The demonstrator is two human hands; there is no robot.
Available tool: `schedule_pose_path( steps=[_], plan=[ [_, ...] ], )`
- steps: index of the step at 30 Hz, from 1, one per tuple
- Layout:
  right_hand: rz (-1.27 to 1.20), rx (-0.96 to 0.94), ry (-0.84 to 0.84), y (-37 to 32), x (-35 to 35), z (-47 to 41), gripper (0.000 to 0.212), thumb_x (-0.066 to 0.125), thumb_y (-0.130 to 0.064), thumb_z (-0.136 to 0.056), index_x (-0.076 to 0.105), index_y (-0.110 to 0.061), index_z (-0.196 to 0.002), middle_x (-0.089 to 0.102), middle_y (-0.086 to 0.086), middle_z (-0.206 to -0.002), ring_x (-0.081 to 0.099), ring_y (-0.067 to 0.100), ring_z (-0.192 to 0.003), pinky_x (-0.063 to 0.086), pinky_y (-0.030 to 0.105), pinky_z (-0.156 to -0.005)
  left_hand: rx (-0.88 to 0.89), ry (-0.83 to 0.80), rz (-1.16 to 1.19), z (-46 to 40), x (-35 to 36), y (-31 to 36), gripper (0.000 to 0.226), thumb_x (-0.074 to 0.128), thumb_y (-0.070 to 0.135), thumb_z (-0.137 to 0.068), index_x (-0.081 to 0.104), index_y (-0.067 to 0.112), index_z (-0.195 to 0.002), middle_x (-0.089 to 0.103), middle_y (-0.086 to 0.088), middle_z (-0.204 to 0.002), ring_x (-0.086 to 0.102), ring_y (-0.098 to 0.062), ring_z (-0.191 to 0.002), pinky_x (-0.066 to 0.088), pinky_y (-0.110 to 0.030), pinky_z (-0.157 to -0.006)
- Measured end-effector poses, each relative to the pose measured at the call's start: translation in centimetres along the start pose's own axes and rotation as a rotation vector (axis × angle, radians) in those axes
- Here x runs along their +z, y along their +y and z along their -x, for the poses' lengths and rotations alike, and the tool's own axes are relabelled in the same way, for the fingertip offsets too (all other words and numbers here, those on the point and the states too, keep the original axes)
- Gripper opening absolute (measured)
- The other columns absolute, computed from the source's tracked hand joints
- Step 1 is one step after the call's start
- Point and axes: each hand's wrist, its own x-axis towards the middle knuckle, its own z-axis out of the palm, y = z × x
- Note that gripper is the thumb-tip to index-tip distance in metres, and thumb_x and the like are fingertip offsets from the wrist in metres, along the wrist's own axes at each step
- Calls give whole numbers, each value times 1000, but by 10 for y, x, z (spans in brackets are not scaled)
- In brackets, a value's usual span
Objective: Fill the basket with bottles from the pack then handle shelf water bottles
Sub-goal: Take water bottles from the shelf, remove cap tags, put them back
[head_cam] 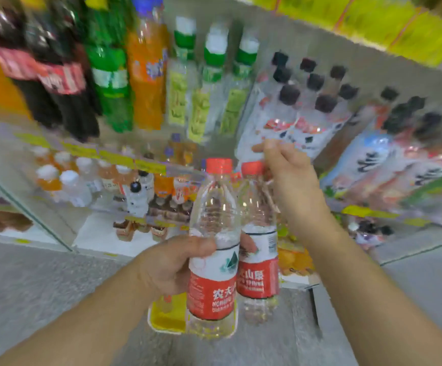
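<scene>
1. Bottles of water, two of them with red caps and red labels, stand upright side by side in the near middle of the view: the left bottle and the right bottle, touching or nearly so.
2. The left hand wraps both at label height, thumb across the front of the left bottle, a fingertip showing between the two.
3. The right hand sits at the neck of the right bottle, fingers curled narrowly just beside its cap. Whether it grips the neck or only touches it, I cannot tell; the frame is blurred.
4. Far behind, the shelf carries cola, green and orange sodas, and wrapped packs of dark-capped bottles at the right.
5. No basket is clearly in view; a yellow-and-white object lies low behind the bottles, but what it is I cannot tell.
6. Judging by this, the shelf-water step is in hand, not the basket filling.
7. The next move likely calls for the right hand to take a firm hold of one neck, so the pair can be split and set upright without either slipping from the shared grip.
</scene>
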Motion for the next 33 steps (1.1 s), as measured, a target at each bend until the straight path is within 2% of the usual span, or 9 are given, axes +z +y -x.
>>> schedule_pose_path(
  steps=[2,7,12,17,22,26,29,31,33],
  plan=[
    [0,38,-135,-58,-38,18,14,66,-30,-94,71,-27,-106,72,-16,-91,65,-1,-86,51,21,-81,57,29,-65,17,43,61,40,48,27,-105,63,24,-142,66,11,-141,59,-6,-131,45,-25,-112],
    [177,7,-429,-220,-125,49,52,80,-35,-86,52,-59,-122,66,-34,-108,64,-8,-100,53,11,-75,115,-23,-240,28,163,201,43,71,41,-90,73,25,-130,74,7,-128,69,-10,-120,52,-30,-106],
    [531,-62,-150,-353,-164,58,58,75,-63,-74,44,-46,-119,70,-19,-98,67,0,-84,57,26,-69,167,11,-323,33,269,312,66,94,42,-61,77,6,-114,76,-19,-107,73,-30,-96,56,-42,-90],
    [324,-152,18,-443,-210,64,51,84,-55,-74,57,-43,-115,76,-20,-95,72,-3,-83,62,30,-76,292,8,-383,45,354,397,67,99,39,-52,79,4,-106,75,-20,-104,72,-32,-92,59,-43,-85],
    [182,-273,117,-501,-250,70,47,87,-41,-80,59,-42,-118,76,-25,-92,73,-2,-77,59,25,-65,446,77,-395,60,432,454,100,101,40,-45,65,-2,-129,61,-28,-141,54,-48,-135,41,-67,-110],
    [136,-364,189,-540,-278,69,43,87,-39,-80,59,-46,-111,76,-23,-92,74,0,-78,61,27,-69,527,133,-426,61,469,481,81,102,43,-36,77,6,-104,71,-18,-101,68,-36,-93,39,-74,-108],
    [88,-432,227,-578,-302,54,43,89,-32,-79,64,-39,-113,78,-15,-94,76,4,-80,63,32,-73,557,244,-503,57,496,506,62,98,47,-44,80,6,-89,68,-15,-84,66,-29,-69,53,-59,-97],
    [57,-484,250,-608,-321,39,41,88,-30,-80,65,-33,-114,80,-9,-95,78,11,-81,63,37,-74,603,353,-619,51,516,534,45,91,46,-66,78,3,-58,68,-16,-68,67,-18,-52,60,-27,-67],
    [13,-535,281,-643,-340,21,37,87,-26,-82,65,-29,-111,81,-3,-95,79,16,-80,65,43,-74,670,351,-722,46,535,559,42,101,40,-54,74,9,-44,65,-18,-58,64,-10,-38,52,-19,-44]
  ],
)
